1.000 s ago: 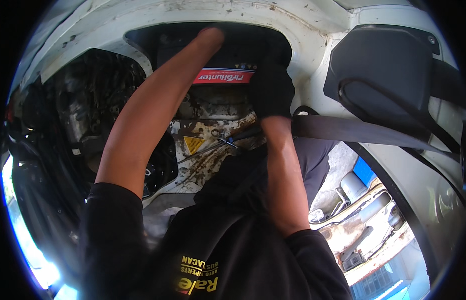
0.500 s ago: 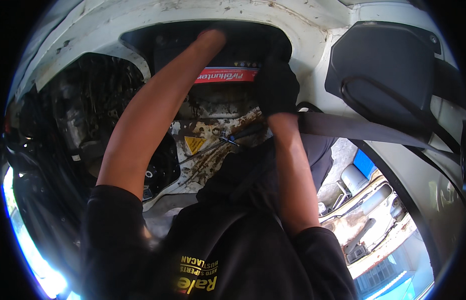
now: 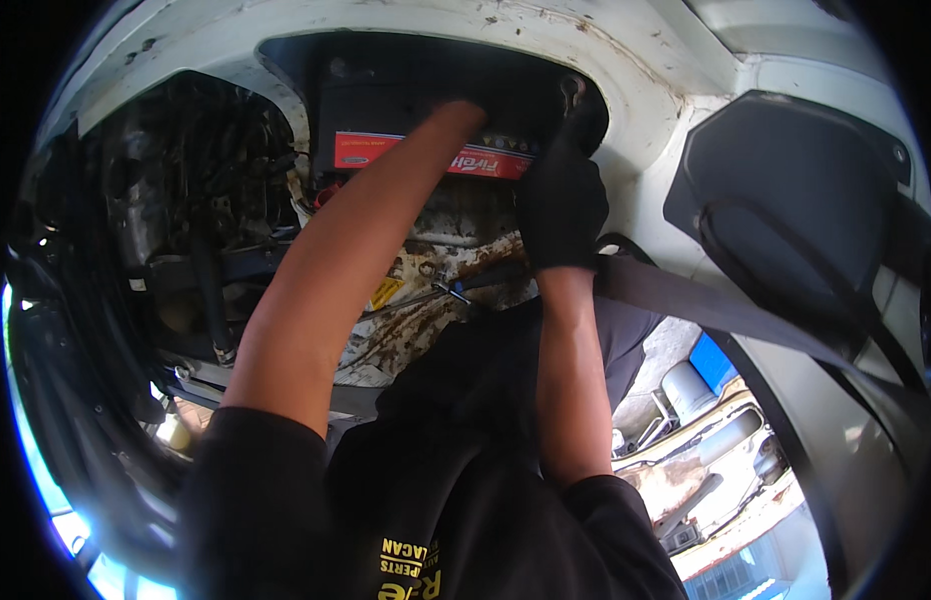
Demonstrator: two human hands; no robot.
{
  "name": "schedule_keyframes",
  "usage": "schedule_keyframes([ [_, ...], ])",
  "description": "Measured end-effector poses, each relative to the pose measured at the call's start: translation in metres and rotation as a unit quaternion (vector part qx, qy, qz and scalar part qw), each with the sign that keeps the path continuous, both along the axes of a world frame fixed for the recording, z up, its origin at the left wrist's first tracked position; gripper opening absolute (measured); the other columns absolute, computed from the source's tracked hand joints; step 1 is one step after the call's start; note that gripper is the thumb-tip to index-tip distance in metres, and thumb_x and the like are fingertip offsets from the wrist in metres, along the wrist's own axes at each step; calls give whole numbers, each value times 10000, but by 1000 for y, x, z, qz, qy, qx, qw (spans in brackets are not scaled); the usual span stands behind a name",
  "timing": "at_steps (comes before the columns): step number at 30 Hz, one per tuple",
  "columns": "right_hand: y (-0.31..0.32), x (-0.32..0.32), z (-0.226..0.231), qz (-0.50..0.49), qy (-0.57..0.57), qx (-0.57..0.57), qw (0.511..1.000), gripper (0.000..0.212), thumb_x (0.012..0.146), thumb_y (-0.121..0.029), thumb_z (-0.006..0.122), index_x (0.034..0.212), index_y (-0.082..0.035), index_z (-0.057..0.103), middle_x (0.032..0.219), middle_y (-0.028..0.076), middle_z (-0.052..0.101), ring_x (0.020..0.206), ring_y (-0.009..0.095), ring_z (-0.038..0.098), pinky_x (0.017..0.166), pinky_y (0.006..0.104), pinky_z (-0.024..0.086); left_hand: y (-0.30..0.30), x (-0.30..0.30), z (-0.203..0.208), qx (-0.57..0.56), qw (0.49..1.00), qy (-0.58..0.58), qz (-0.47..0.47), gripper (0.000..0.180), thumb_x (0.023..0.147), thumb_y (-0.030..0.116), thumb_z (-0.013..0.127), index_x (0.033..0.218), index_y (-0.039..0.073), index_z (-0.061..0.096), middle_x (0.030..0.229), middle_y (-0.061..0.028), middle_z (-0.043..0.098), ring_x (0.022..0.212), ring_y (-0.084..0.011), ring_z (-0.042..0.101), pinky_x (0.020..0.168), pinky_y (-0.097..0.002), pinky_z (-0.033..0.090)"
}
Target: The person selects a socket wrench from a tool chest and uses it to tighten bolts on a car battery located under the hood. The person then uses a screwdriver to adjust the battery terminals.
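Observation:
A dark car battery [image 3: 371,105] with a red label sits in a recess of white bodywork. My left hand [image 3: 476,105], in a dark glove, reaches over the battery. Its fingers are lost in the shadow. At the battery's right end my right hand [image 3: 564,205], in a black glove, points into the recess with its fingers closed. Just beyond its fingertips shows a metal piece with a ring-shaped end [image 3: 572,92], in line with the hand. Below the battery lies a screwdriver with a dark handle [image 3: 501,274], near a small shiny metal piece [image 3: 453,291].
Dark engine parts [image 3: 146,200] fill the left side. A yellow label [image 3: 387,292] is on the worn, rusty metal under the battery. On the right are a black cover [image 3: 786,180] and a grey strap [image 3: 686,290]. A blue object [image 3: 713,362] stands outside the opening.
The view has shifted, showing more of the red label. My left arm has moved right across the battery. The ring-shaped metal end now shows beyond my right hand.

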State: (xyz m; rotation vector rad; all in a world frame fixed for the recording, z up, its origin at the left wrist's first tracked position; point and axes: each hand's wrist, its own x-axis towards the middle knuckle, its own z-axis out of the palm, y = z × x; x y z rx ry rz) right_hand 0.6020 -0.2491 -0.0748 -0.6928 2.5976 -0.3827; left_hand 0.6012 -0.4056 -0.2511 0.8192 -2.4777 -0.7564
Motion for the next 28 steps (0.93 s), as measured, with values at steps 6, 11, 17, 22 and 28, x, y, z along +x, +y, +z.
schedule_keyframes([
  [6,1,0,-5,21,12,48,999,756,951,-93,516,1623,-41,173,889,321,717,859,509,710,788,605,545,1,4,-18,-33,999,13,23,427,998,327,615,1328,63,684,1339,-208,684,1231,-368,651,1081,-477,491],
  [11,4,-3,-12,18,0,50,999,753,960,-109,535,1613,-11,175,884,298,719,835,490,710,761,596,542,7,0,5,16,999,42,28,435,987,312,620,1324,45,680,1338,-220,680,1231,-369,651,1081,-477,492],
  [17,-1,-3,-5,22,-18,79,996,697,995,-119,528,1610,-18,216,899,298,718,816,486,702,733,595,537,14,9,46,52,998,17,44,393,923,359,681,1210,99,746,1215,-151,741,1142,-348,683,1004,-456,531],
  [22,3,-2,-12,6,-3,30,1000,682,1027,-131,520,1646,-107,234,816,295,702,743,500,681,655,591,509,10,9,51,-18,1000,7,3,359,929,367,678,1183,126,762,1160,-113,763,1047,-318,714,935,-452,552],
  [28,13,0,-30,1,21,-106,994,686,1071,-168,493,1682,-162,181,855,306,719,764,509,695,637,580,506,7,4,51,4,1000,-29,1,406,908,414,706,1206,143,756,1215,-121,747,1115,-300,711,960,-430,565],
])
